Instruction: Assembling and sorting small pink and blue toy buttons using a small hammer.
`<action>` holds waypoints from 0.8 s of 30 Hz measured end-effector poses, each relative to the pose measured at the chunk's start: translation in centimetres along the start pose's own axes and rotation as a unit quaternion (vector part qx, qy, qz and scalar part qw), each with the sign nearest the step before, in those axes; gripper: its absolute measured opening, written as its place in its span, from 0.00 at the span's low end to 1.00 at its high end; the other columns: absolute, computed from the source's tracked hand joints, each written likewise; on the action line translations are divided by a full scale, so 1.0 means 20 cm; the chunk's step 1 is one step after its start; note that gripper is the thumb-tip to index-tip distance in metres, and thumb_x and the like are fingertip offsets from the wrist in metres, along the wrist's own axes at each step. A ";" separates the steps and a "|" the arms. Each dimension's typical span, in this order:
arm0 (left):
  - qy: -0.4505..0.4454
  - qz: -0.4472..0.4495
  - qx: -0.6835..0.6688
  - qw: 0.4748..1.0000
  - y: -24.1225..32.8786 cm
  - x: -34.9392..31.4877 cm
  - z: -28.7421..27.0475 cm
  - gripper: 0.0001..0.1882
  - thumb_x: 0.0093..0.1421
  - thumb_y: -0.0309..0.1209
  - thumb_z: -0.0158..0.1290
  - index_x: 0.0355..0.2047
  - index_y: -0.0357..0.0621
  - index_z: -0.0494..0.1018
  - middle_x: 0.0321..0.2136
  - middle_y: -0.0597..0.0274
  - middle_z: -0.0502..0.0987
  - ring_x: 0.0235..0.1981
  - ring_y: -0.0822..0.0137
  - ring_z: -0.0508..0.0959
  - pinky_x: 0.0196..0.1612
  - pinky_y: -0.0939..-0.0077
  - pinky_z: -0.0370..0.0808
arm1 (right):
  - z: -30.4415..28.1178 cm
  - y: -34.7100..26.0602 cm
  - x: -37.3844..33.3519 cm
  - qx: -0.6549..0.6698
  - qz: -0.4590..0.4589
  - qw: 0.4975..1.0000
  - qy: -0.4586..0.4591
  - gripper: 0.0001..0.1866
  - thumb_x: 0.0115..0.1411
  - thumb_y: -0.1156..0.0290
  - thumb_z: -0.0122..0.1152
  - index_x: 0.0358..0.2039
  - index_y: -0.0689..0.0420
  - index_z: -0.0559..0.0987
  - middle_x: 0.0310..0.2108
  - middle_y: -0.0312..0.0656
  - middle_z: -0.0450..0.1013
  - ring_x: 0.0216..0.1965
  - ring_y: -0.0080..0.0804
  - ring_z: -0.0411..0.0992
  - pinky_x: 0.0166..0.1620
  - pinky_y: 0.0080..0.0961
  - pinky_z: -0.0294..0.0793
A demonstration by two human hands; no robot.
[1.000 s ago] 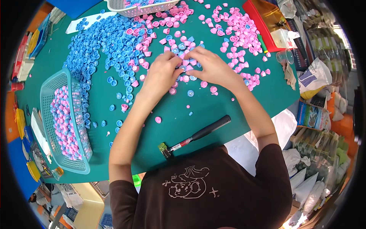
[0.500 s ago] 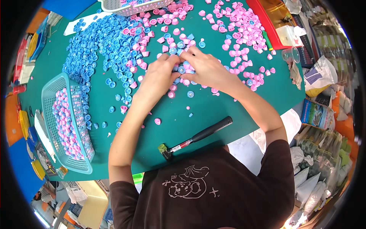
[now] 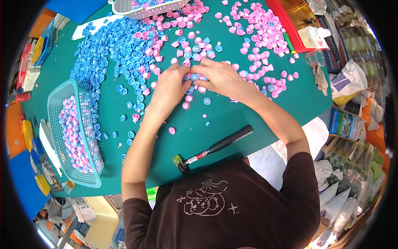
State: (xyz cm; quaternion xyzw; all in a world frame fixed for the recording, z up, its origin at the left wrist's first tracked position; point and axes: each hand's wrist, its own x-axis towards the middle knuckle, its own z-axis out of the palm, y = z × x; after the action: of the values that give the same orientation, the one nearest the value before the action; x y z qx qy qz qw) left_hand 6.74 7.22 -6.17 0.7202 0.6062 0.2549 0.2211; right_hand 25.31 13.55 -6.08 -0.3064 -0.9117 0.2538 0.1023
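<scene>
Head view: our left hand (image 3: 171,85) and right hand (image 3: 224,79) nearly meet, fingers (image 3: 204,69) bent about a blue cap (image 3: 194,77) between them, over the green surface (image 3: 236,114); we cannot tell whether either one grips it. Pink caps (image 3: 180,53) lie just beyond, a hammer (image 3: 222,142) nearer us.

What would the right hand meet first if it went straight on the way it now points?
The right hand would probably meet the small blue piece between the hands first, then the left hand; depth and contact are unclear.
</scene>
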 end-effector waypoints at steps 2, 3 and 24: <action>-0.009 -0.027 -0.036 0.999 0.01 -0.02 -0.02 0.16 0.50 0.25 0.60 0.41 0.39 0.77 0.30 0.56 0.76 0.27 0.64 0.78 0.32 0.70 0.74 | 0.01 0.02 0.00 0.065 -0.040 0.997 0.027 0.18 0.54 0.65 0.65 0.46 0.52 0.77 0.30 0.43 0.71 0.32 0.40 0.75 0.36 0.39 0.75; -0.019 -0.055 -0.072 0.996 0.01 -0.02 -0.03 0.15 0.53 0.26 0.60 0.42 0.39 0.77 0.31 0.59 0.77 0.27 0.67 0.78 0.31 0.72 0.74 | 0.00 0.03 -0.01 0.065 -0.041 0.997 0.027 0.18 0.54 0.65 0.65 0.46 0.52 0.77 0.30 0.43 0.71 0.32 0.40 0.75 0.36 0.39 0.75; 0.108 0.123 0.105 0.981 -0.06 0.25 0.08 0.17 0.48 0.39 0.64 0.34 0.41 0.75 0.30 0.56 0.72 0.33 0.55 0.76 0.33 0.62 0.75 | -0.20 0.19 0.06 0.196 0.231 0.952 0.043 0.15 0.52 0.62 0.69 0.38 0.56 0.82 0.35 0.43 0.75 0.32 0.37 0.75 0.37 0.33 0.73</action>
State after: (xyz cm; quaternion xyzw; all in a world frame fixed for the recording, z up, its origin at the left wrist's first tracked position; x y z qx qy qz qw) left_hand 7.57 12.30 -7.70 0.7767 0.5565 0.2917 0.0443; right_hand 27.70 18.52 -4.57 -0.4931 -0.7429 0.4312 0.1378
